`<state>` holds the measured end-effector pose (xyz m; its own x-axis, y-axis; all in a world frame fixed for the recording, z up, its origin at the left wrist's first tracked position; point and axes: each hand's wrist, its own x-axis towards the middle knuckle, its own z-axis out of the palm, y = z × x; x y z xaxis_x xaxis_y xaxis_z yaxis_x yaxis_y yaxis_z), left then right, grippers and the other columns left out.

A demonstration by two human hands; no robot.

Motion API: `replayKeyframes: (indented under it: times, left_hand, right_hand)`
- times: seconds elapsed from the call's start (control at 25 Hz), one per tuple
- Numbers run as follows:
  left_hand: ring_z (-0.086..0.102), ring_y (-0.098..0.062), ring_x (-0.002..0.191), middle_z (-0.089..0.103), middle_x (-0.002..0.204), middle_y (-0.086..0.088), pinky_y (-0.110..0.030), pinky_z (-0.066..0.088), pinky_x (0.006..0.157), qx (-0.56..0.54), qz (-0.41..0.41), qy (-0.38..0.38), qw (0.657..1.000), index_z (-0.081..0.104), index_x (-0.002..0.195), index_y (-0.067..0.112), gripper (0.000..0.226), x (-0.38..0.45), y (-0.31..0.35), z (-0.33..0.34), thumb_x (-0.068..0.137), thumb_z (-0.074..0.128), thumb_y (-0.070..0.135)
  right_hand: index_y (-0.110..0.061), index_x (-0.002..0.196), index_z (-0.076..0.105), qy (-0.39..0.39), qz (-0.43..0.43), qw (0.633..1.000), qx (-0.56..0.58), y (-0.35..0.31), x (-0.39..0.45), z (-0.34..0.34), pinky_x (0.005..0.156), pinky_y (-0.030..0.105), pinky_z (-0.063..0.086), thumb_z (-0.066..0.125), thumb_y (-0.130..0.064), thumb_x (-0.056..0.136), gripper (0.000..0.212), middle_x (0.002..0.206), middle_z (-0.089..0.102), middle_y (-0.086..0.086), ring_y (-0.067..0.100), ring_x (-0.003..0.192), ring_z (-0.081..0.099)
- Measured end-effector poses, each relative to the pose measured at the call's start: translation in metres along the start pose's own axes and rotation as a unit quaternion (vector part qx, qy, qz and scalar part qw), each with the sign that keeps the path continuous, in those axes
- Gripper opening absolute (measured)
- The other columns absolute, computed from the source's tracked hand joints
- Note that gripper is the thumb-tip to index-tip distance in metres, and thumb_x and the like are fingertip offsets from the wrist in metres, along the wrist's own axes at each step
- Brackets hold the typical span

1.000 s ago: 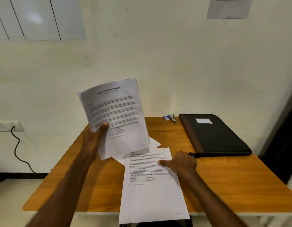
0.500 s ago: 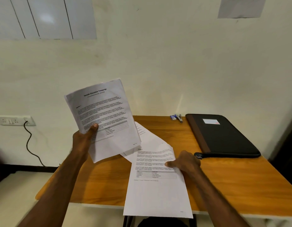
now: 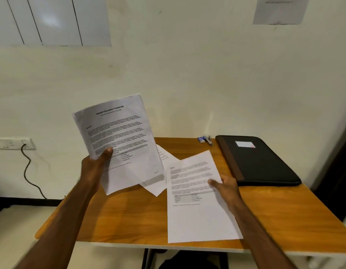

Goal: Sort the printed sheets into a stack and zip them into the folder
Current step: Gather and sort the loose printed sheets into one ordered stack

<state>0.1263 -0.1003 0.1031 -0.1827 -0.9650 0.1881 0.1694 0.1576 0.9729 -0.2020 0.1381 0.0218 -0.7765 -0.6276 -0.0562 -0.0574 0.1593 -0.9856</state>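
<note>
Fingers of the left hand (image 3: 94,167) curled behind a thin stack (image 3: 119,140) at frame centre-left, thumb pinching its lower edge; the right hand (image 3: 225,186) gripped a sheet (image 3: 197,206) (light, floppy, probably best held by an edge) left of the folder (image 3: 259,162), lower centre

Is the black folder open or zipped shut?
Shut, it seems. The black folder lies flat on the table, cover down, no papers inside showing. Whether the zip is fully closed, cannot tell.
</note>
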Motion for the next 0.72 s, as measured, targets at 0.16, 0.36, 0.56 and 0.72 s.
replayKeyframes:
  times: [0.16,0.36,0.56,0.72]
  left_hand:
    - [0.068,-0.017,0.092,0.071,0.103,0.003,-0.039,0.054,0.085,-0.01,0.006,-0.021,1.0,0.063,0.103,0.027,0.011,-0.003,-0.001,0.005,0.096,0.072,0.024]
    - [0.079,-0.014,0.083,0.082,0.092,0.007,-0.037,0.06,0.079,-0.009,-0.015,-0.079,0.997,0.069,0.109,0.024,0.014,-0.011,0.003,0.024,0.095,0.073,0.024]
    - [0.08,-0.019,0.091,0.082,0.102,0.002,-0.027,0.065,0.067,-0.015,-0.017,-0.143,0.989,0.064,0.125,0.01,0.027,-0.013,0.004,0.03,0.099,0.067,0.015]
    - [0.079,-0.027,0.097,0.081,0.107,-0.004,-0.031,0.066,0.068,-0.009,-0.025,-0.168,0.985,0.062,0.13,0.007,0.033,-0.011,-0.001,0.032,0.099,0.067,0.017]
  right_hand:
    - [-0.016,0.111,0.07,0.013,0.006,0.99,0.139,-0.02,-0.003,-0.038,0.063,0.036,0.064,0.077,-0.018,0.091,0.021,0.1,0.08,0.005,0.024,0.082,0.079]
    - [-0.013,0.119,0.071,0.039,-0.017,0.978,0.206,-0.036,0.01,-0.076,0.088,0.058,0.06,0.078,-0.021,0.09,0.032,0.107,0.079,0.014,0.038,0.096,0.077]
    - [-0.017,0.114,0.072,0.042,-0.055,0.979,0.19,-0.057,0.019,-0.077,0.069,0.041,0.065,0.076,-0.021,0.091,0.023,0.1,0.08,0.007,0.027,0.083,0.079]
    - [-0.018,0.11,0.072,0.042,-0.071,0.979,0.185,-0.065,0.02,-0.074,0.064,0.036,0.064,0.076,-0.023,0.091,0.02,0.097,0.081,0.003,0.023,0.08,0.079]
